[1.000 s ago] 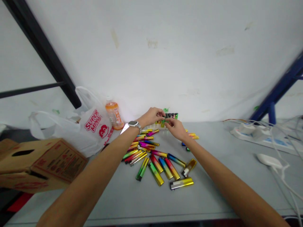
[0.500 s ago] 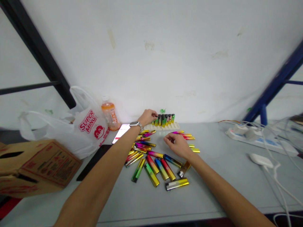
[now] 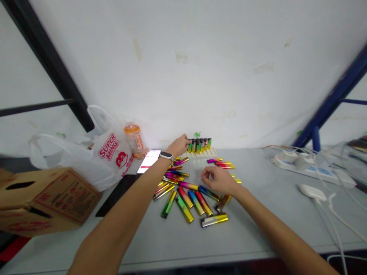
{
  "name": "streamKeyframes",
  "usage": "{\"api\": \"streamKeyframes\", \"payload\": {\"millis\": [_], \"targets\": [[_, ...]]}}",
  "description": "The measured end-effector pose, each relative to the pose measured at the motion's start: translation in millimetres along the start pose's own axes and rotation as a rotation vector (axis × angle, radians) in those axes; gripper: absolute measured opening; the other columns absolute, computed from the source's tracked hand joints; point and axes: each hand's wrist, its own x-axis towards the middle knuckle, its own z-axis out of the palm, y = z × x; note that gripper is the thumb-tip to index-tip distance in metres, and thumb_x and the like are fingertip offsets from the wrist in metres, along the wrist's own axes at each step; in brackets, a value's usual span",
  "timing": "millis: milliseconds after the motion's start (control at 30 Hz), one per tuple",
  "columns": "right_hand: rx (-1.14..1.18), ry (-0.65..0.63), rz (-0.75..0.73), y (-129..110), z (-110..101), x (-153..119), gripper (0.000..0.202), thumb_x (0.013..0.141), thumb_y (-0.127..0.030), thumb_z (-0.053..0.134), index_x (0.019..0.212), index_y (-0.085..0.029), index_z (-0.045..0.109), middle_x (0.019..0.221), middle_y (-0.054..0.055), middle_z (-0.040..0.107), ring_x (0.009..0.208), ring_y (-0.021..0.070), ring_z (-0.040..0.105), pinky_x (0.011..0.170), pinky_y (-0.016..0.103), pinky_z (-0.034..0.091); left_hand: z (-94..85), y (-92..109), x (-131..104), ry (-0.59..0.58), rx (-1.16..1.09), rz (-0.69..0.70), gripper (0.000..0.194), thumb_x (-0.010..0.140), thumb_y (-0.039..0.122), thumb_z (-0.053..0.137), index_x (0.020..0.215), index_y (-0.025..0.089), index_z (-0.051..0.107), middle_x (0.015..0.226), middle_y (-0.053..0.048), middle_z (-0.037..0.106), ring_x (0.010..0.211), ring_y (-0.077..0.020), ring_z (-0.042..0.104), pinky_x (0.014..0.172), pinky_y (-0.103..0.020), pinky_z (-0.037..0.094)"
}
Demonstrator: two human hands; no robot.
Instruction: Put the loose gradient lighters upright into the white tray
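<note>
My left hand [image 3: 178, 145] reaches to the left end of a pale studded plate [image 3: 204, 154] by the wall. Its fingertips are closed on a green-and-yellow lighter [image 3: 190, 146], partly covered by the fingers. Beside it, several lighters [image 3: 202, 145] with dark tops stand upright on the plate. My right hand [image 3: 218, 179] hovers over the table with fingers curled into a loop and nothing visible in it. Below and left of it lie loose shiny lighters, among them a green one [image 3: 185, 209], a red one [image 3: 204, 203] and a silver-yellow one [image 3: 214, 220].
On the left are a cardboard box [image 3: 57, 202], a white plastic bag [image 3: 106, 160], an orange drink bottle [image 3: 133, 138], a lit phone [image 3: 147, 162] and a black flat object [image 3: 114, 196]. A power strip [image 3: 315, 168] and a white charger [image 3: 312, 192] with cables lie right.
My right hand has shifted slightly right and down, its curled fingers now forming a clearer loop. My left hand stays at the plate's left end, its wrist turned a little.
</note>
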Motion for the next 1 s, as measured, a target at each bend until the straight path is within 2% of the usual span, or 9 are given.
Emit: {"api": "streamKeyframes", "payload": {"millis": [133, 233, 433, 533, 633, 733, 800, 867, 1000], "targets": [[-0.133, -0.128, 0.002, -5.0, -2.5, -10.5, 0.02, 0.072, -0.037, 0.072, 0.086, -0.022, 0.071, 0.084, 0.005, 0.07, 0.07, 0.0201, 0.059, 0.058, 0.029, 0.032, -5.3, 8.4, -14.9, -0.012, 0.175, 0.028, 0.044, 0.089, 0.013, 0.047, 0.13, 0.016, 0.063, 0.111, -0.014, 0.056, 0.099, -0.0245, 0.059, 0.09, -0.038, 0.05], [-0.157, -0.167, 0.041, -7.0, -0.8, -8.2, 0.019, 0.071, -0.038, 0.074, 0.082, -0.022, 0.071, 0.078, 0.005, 0.069, 0.065, 0.0188, 0.057, 0.056, 0.028, 0.03, -9.2, 17.1, -27.3, 0.103, 0.154, -0.019, 0.05, 0.088, 0.015, 0.049, 0.138, 0.014, 0.053, 0.118, -0.015, 0.053, 0.105, -0.0262, 0.056, 0.093, -0.041, 0.049], [-0.224, -0.2, 0.008, -1.6, 6.5, 15.4, 0.022, 0.086, -0.038, 0.061, 0.084, -0.017, 0.065, 0.083, 0.009, 0.069, 0.072, 0.019, 0.06, 0.061, 0.028, 0.034, -2.8, 47.4, -64.7, 0.415, -0.22, -0.062, 0.021, 0.09, 0.017, 0.052, 0.104, 0.019, 0.066, 0.105, -0.008, 0.056, 0.105, -0.0221, 0.056, 0.099, -0.039, 0.048], [-0.049, -0.08, -0.062, -1.3, 12.4, 27.6, 0.017, 0.094, -0.033, 0.048, 0.093, -0.017, 0.055, 0.083, 0.008, 0.067, 0.073, 0.0185, 0.06, 0.066, 0.028, 0.038, 5.2, 61.4, -83.0, 0.467, -0.366, -0.092, 0.018, 0.092, 0.017, 0.05, 0.101, 0.019, 0.065, 0.103, -0.008, 0.057, 0.105, -0.0214, 0.057, 0.099, -0.039, 0.048], [0.386, 0.044, -0.079, -10.2, 20.5, 39.6, 0.017, 0.097, -0.038, 0.04, 0.098, -0.022, 0.045, 0.07, -0.001, 0.059, 0.064, 0.0157, 0.058, 0.062, 0.026, 0.041, 10.1, 70.3, -94.2, 0.508, -0.491, -0.11, 0.017, 0.094, 0.019, 0.049, 0.101, 0.019, 0.065, 0.103, -0.007, 0.059, 0.103, -0.0198, 0.059, 0.097, -0.037, 0.048], [0.823, 0.14, 0.041, -25.5, 31.3, 50.4, 0.028, 0.093, -0.053, 0.044, 0.096, -0.025, 0.043, 0.06, -0.009, 0.044, 0.047, 0.0116, 0.044, 0.046, 0.022, 0.033, 10.9, 75.1, -100.2, 0.527, -0.558, -0.111, 0.018, 0.097, 0.023, 0.048, 0.1, 0.019, 0.065, 0.101, -0.007, 0.062, 0.098, -0.0185, 0.06, 0.091, -0.034, 0.049], [0.975, 0.213, 0.137, -33.7, 39.4, 54.8, 0.035, 0.088, -0.059, 0.049, 0.086, -0.024, 0.044, 0.056, -0.01, 0.038, 0.042, 0.0096, 0.035, 0.042, 0.022, 0.026, 10.4, 76.9, -103.0, 0.538, -0.584, -0.124, 0.019, 0.098, 0.025, 0.047, 0.098, 0.019, 0.064, 0.099, -0.006, 0.063, 0.095, -0.0178, 0.06, 0.088, -0.032, 0.049], [0.983, 0.313, 0.165, -37.0, 47.0, 56.1, 0.042, 0.085, -0.062, 0.051, 0.072, -0.023, 0.043, 0.052, -0.009, 0.036, 0.043, 0.0093, 0.032, 0.044, 0.024, 0.024, 9.8, 78.3, -105.2, 0.54, -0.593, -0.139, 0.019, 0.098, 0.026, 0.047, 0.095, 0.018, 0.064, 0.097, -0.006, 0.064, 0.093, -0.0175, 0.06, 0.085, -0.031, 0.048], [0.762, 0.505, 0.116, -30.6, 55.2, 52.2, 0.044, 0.086, -0.054, 0.049, 0.057, -0.021, 0.042, 0.052, -0.005, 0.038, 0.053, 0.0111, 0.035, 0.051, 0.027, 0.026, 8.2, 81.8, -106.5, 0.506, -0.608, -0.148, 0.019, 0.097, 0.027, 0.048, 0.091, 0.018, 0.064, 0.092, -0.005, 0.064, 0.087, -0.0168, 0.06, 0.077, -0.028, 0.047]]}}
